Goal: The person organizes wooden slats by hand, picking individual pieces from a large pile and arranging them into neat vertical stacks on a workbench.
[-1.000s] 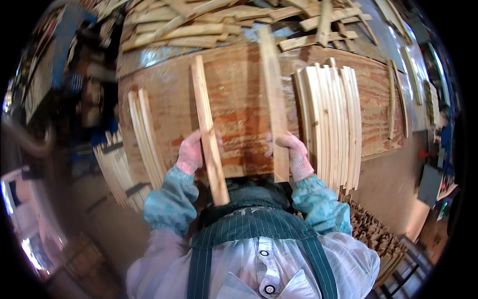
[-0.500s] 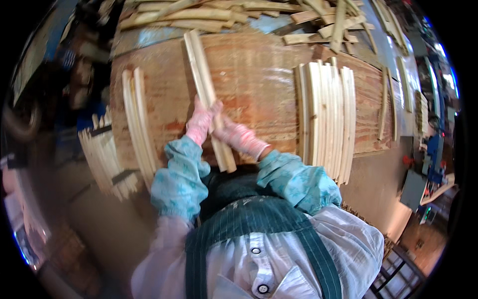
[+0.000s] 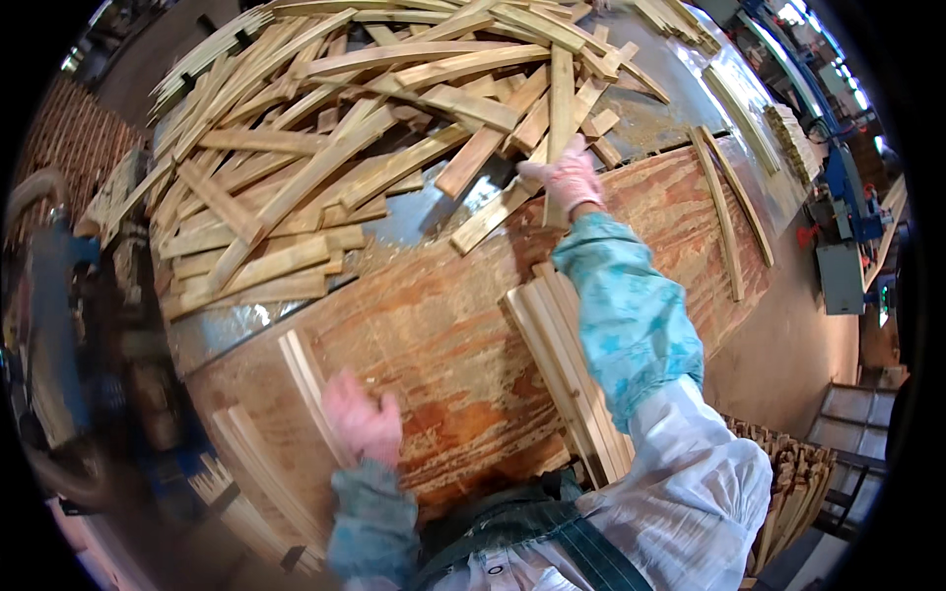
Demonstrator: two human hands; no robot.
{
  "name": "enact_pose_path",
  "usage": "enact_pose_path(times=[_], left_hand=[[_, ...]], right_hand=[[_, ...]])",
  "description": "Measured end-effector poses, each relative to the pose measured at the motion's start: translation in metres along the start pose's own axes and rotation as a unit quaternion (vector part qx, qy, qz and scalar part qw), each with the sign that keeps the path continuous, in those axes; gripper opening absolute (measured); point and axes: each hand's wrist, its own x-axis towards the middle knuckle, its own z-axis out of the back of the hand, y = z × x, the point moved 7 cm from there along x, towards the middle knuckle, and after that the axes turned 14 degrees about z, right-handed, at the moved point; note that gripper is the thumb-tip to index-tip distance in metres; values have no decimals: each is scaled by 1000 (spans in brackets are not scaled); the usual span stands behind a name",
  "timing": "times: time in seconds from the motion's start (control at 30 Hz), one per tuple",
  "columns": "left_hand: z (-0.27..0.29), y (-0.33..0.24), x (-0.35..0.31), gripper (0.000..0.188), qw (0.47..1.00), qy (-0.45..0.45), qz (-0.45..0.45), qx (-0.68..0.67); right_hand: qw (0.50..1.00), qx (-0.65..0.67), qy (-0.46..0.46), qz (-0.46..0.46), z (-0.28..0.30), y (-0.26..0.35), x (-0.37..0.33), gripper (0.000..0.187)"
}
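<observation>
My right hand (image 3: 570, 182), in a pinkish-white glove, reaches out to the far pile. Its thumb and fingers lie around a long wooden slat (image 3: 562, 94), whose near end shows just below the hand. Nearer me on the left, my left hand (image 3: 363, 419) is smeared by motion. It is against the right side of a pale wooden strip (image 3: 307, 379) on the plywood board (image 3: 434, 335). Its thumb stands out to the right, but whether the fingers grip the strip is unclear. Under my right forearm lies a row of pale strips (image 3: 562, 364), partly hidden by the sleeve.
A large jumbled pile of wooden slats (image 3: 296, 167) covers the far side of the table. Two thin strips (image 3: 724, 217) lie at the board's right. More strips (image 3: 261, 473) lie at the near left, beside a bundle (image 3: 232, 502). Blue machinery (image 3: 847, 207) stands at the right.
The hands have parted from the strips they held together in the middle. My right hand has moved far forward to the pile; the left has shifted left. The view has tilted toward the pile.
</observation>
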Motion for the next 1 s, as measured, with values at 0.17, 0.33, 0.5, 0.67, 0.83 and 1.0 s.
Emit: enact_pose_path(times=[0.17,0.33,0.5,0.67,0.83,1.0], left_hand=[[-101,-241,74,62,942,80,-319,-59],[-165,-302,110,78,914,258,-279,141],[-88,-277,100,77,906,288,-246,190],[-11,-88,39,77,799,594,-12,-86],[27,63,-122,63,339,654,309,-602],[35,109,-191,55,410,514,322,-682]], right_hand=[[974,130,-20,-186,-11,-9,15,121],[968,118,-9,-222,-11,-42,45,85],[915,402,31,-8,40,-34,4,27],[797,600,67,-5,91,-5,-117,38],[641,747,169,50,57,18,-259,78],[326,868,370,-58,-33,46,-392,91]])
